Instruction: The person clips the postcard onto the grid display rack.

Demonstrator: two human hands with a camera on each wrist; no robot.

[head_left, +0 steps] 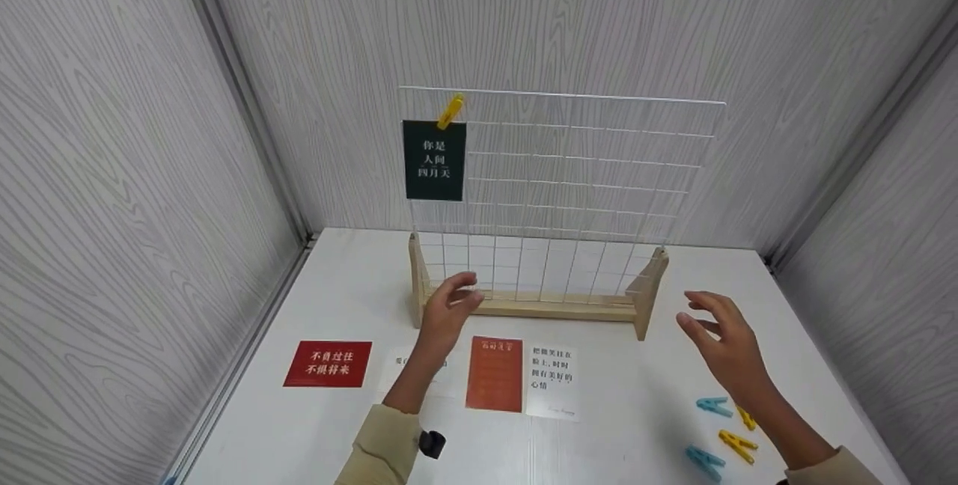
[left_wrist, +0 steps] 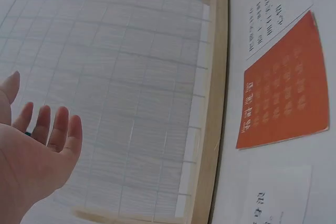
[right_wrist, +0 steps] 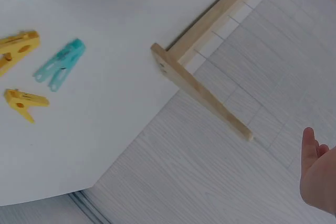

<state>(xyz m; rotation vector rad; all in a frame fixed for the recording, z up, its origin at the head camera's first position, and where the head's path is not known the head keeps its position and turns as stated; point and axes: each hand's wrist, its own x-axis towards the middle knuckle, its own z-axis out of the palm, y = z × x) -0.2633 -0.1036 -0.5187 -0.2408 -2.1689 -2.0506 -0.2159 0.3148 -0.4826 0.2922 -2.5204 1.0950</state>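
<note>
Fingers relaxed, the left hand (head_left: 447,310) and right hand (head_left: 727,335) are hovering near a wood-footed white wire-grid rack (head_left: 554,311); near its upper-left corner, a yellow plastic clip (head_left: 450,111) is holding a dark-green rectangular card (head_left: 435,162).

Left grip (head_left: 447,313) and right grip (head_left: 726,334) aloft, well apart, fingers (left_wrist: 74,130) loosely bent

Wire rack (head_left: 535,207) standing, dark card (head_left: 434,184) clipped
</note>
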